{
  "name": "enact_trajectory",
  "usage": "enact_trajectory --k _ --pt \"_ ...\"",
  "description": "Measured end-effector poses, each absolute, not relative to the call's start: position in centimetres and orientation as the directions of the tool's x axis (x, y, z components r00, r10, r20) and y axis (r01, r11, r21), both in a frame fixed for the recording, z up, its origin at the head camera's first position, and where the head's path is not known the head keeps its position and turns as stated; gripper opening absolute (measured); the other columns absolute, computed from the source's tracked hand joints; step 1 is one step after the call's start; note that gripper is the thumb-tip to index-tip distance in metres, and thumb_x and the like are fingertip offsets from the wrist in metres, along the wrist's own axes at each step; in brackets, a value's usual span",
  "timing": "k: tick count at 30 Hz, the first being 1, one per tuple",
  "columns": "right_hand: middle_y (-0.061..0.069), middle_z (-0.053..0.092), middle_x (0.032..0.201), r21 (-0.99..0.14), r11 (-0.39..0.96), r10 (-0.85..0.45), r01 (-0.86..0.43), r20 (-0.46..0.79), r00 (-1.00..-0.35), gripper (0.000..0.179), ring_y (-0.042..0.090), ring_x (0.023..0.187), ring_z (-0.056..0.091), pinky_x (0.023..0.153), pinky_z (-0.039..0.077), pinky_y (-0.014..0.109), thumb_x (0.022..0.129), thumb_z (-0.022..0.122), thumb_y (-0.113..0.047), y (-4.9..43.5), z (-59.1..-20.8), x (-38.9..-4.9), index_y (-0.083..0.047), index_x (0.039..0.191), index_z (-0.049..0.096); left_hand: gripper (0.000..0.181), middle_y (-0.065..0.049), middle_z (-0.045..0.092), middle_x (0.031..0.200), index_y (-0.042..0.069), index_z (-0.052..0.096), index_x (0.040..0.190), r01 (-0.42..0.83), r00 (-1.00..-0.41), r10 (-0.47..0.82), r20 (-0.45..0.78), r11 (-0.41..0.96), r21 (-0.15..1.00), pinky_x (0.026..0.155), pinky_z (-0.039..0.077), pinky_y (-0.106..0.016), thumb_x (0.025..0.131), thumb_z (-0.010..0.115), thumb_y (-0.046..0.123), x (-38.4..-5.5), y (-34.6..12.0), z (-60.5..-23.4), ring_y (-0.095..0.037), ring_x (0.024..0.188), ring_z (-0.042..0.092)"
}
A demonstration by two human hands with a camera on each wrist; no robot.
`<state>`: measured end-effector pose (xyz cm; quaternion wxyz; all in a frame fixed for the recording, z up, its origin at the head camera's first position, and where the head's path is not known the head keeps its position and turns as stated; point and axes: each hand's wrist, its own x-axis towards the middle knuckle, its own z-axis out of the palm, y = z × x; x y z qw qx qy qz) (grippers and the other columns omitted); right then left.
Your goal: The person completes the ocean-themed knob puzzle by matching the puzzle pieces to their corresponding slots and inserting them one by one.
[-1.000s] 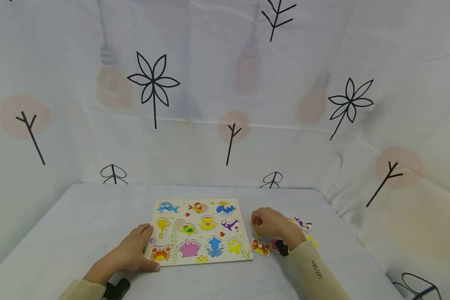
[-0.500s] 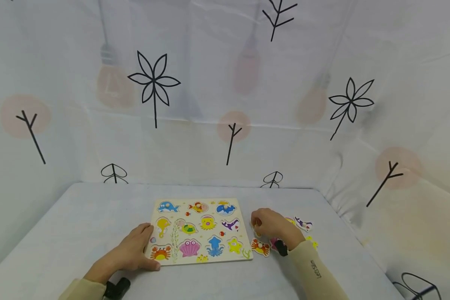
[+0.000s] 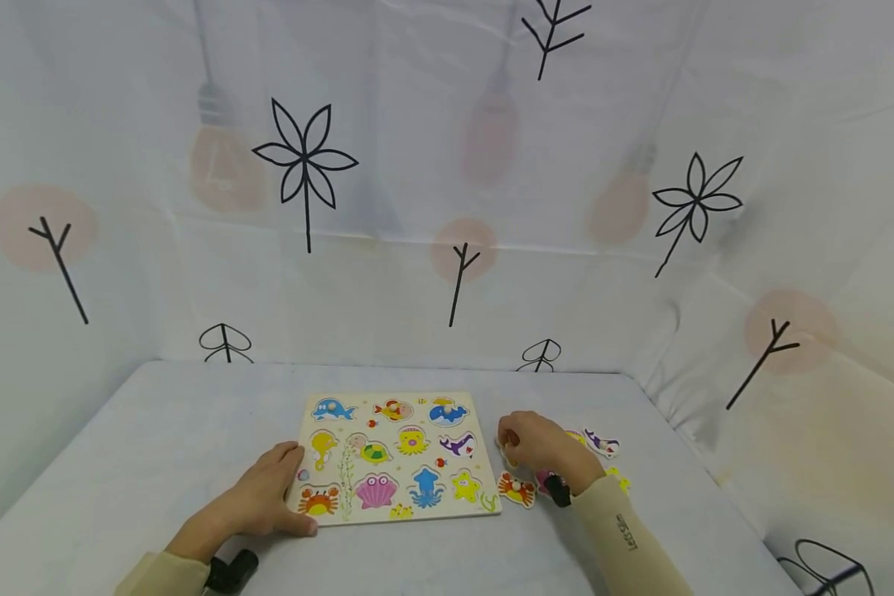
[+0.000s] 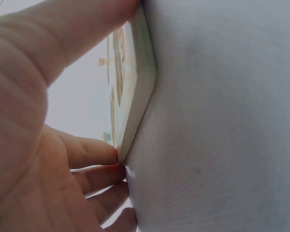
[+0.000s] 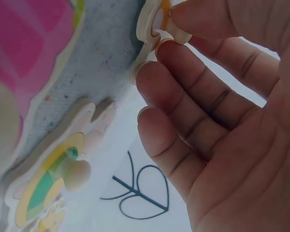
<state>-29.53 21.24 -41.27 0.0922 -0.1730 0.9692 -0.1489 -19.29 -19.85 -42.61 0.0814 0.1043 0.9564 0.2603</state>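
A cream wooden puzzle board (image 3: 372, 516) with sea-animal shapes lies on the white-covered table. My left hand (image 3: 264, 497) is at its near left corner, the thumb on the front edge and the straight fingers touching the left side (image 4: 140, 87). To the right of the board, my right hand (image 3: 536, 443) pinches the pale knob of a yellow-orange puzzle piece (image 5: 159, 19) between thumb and index finger; the hand covers most of it in the head view. A knobbed turtle piece (image 5: 43, 183) and a pink shell piece (image 5: 34, 53) lie near that hand.
A crab piece (image 3: 517, 490) lies close to the board's right edge. Beyond the right wrist are a purple-and-white piece (image 3: 602, 444) and a yellow piece (image 3: 622, 478). Three knobbed pieces sit in the board's back row. A printed white cloth (image 3: 387, 306) hangs behind the table.
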Motion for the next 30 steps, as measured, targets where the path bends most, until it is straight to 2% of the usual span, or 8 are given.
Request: enact_trajectory --k 8,18,26,30 --pt "-0.005 0.054 0.078 -0.318 0.885 -0.383 -0.340 -0.083 -0.920 0.013 0.016 0.076 0.051 0.067 0.048 0.028 0.081 0.073 -0.017 20.9 -40.9 -29.3 -0.023 0.088 0.063 0.121 -0.031 0.029 0.145 -0.012 0.032 0.141 0.157 -0.965 0.242 -0.101 0.843 0.514 0.109 0.024 -0.061 0.055 0.088 0.052 -19.3 -19.8 -42.6 -0.047 0.132 0.028" --pt "-0.007 0.051 0.074 -0.304 0.824 -0.501 -0.478 0.002 -0.865 0.012 0.012 0.071 0.049 0.061 0.043 0.027 0.081 0.066 -0.013 19.6 -40.3 -28.6 -0.023 0.085 0.062 0.121 -0.030 0.028 0.145 -0.011 0.032 0.141 0.152 -0.965 0.239 -0.108 0.844 0.514 0.109 0.024 -0.061 0.055 0.088 0.053 -19.3 -19.8 -42.7 -0.046 0.133 0.028" --pt "-0.009 0.053 0.078 -0.306 0.820 -0.515 -0.483 -0.028 -0.857 0.012 0.012 0.076 0.051 0.066 0.046 0.025 0.081 0.069 -0.017 17.7 -40.2 -28.1 -0.022 0.092 0.066 0.122 -0.029 0.027 0.147 -0.010 0.032 0.142 0.123 -0.966 0.223 -0.132 0.844 0.522 0.109 0.024 -0.061 0.055 0.088 0.054 -19.3 -19.8 -42.8 -0.046 0.134 0.027" --pt "-0.010 0.053 0.079 -0.286 0.800 -0.554 -0.527 -0.014 -0.833 0.010 0.011 0.077 0.051 0.067 0.045 0.025 0.083 0.069 -0.019 16.4 -40.0 -28.2 -0.022 0.092 0.066 0.121 -0.028 0.027 0.147 -0.009 0.032 0.142 0.122 -0.966 0.221 -0.131 0.846 0.520 0.109 0.024 -0.061 0.055 0.088 0.054 -19.4 -19.9 -42.8 -0.045 0.133 0.027"
